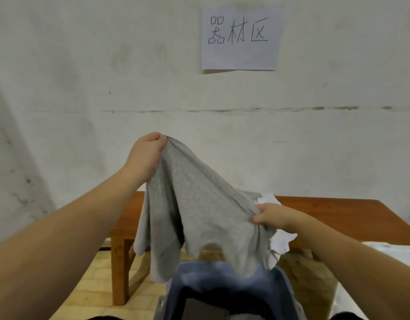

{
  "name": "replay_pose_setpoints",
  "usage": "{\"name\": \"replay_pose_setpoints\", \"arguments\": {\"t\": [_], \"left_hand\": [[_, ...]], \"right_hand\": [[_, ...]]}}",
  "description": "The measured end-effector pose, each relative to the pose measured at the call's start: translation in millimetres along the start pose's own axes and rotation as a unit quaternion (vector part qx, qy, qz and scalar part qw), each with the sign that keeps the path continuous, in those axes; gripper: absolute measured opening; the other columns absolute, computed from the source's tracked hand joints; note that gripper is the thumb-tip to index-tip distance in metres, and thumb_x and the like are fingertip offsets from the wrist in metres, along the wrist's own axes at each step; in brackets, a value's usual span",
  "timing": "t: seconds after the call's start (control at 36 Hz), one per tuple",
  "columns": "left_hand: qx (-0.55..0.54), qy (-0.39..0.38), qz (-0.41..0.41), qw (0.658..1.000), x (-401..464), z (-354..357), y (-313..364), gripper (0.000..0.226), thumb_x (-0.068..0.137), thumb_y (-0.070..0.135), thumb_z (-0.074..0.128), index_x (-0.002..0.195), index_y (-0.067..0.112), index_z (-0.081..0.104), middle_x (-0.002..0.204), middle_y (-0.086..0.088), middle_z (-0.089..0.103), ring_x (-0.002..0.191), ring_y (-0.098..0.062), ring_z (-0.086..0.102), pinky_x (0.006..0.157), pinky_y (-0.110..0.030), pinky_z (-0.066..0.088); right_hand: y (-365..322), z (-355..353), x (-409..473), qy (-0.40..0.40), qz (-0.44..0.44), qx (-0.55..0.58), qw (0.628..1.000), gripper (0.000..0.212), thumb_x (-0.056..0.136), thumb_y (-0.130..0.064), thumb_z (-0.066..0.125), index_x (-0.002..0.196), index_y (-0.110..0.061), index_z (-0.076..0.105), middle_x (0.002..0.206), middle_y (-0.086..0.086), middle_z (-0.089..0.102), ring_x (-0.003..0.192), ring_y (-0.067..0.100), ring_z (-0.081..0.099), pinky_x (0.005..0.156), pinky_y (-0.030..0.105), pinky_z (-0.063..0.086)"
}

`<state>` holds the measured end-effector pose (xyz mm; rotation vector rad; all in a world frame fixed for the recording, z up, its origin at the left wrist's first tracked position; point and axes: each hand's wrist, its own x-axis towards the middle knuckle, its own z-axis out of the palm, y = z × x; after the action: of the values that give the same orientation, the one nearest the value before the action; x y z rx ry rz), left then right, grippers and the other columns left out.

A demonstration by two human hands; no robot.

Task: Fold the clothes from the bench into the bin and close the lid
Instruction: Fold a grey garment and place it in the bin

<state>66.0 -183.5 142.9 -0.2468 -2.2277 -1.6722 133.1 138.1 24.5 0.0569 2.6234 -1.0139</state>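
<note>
Both hands' fingers pinch the grey garment [194,204], left hand [146,153] higher than right hand [272,215]

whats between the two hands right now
In the head view, the grey garment stretches between the raised left hand and the lower right hand, both gripping it.

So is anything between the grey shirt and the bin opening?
Nothing visible. The grey shirt, held up by the left hand and right hand, hangs directly over the blue bin, whose opening shows uncovered.

light: even, soft, no glare | blur: bin [224,289] | edges: wide-angle warp
</note>
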Motion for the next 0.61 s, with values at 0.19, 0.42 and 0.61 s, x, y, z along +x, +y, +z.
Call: {"name": "replay_pose_setpoints", "arguments": {"t": [0.19,0.42,0.61], "left_hand": [[-0.008,0.006,-0.078,0.997,7,-7,-26,0.031,0.088,0.032,0.057,0.086,0.002,0.064,0.080,-0.014,0.055,0.076,-0.024,0.052,0.071,-0.036,0.036],[-0.002,-0.024,-0.133,0.991,3,21,-51,0.034,0.077,0.042,0.056,0.079,0.009,0.066,0.095,-0.025,0.066,0.097,-0.043,0.063,0.080,-0.047,0.051],[0.002,-0.121,-0.107,0.987,-28,57,-33,0.028,0.098,0.016,0.054,0.070,0.015,0.057,0.066,-0.004,0.054,0.060,-0.016,0.046,0.052,-0.026,0.031]], "right_hand": [[-4,-40,-20,0.027,-0.046,0.074,0.996,0.047,0.073,-0.059,0.077,0.099,-0.020,0.076,0.093,0.001,0.078,0.089,0.021,0.073,0.086,0.037,0.057],[-55,-44,-32,0.015,-0.156,0.396,0.905,0.048,0.077,-0.037,0.074,0.112,-0.003,0.067,0.109,0.013,0.074,0.099,0.024,0.072,0.079,0.032,0.057],[-111,-46,-36,0.082,-0.194,0.512,0.833,0.016,0.098,-0.023,0.058,0.096,-0.008,0.065,0.081,0.003,0.072,0.080,0.016,0.068,0.084,0.034,0.053]]}}
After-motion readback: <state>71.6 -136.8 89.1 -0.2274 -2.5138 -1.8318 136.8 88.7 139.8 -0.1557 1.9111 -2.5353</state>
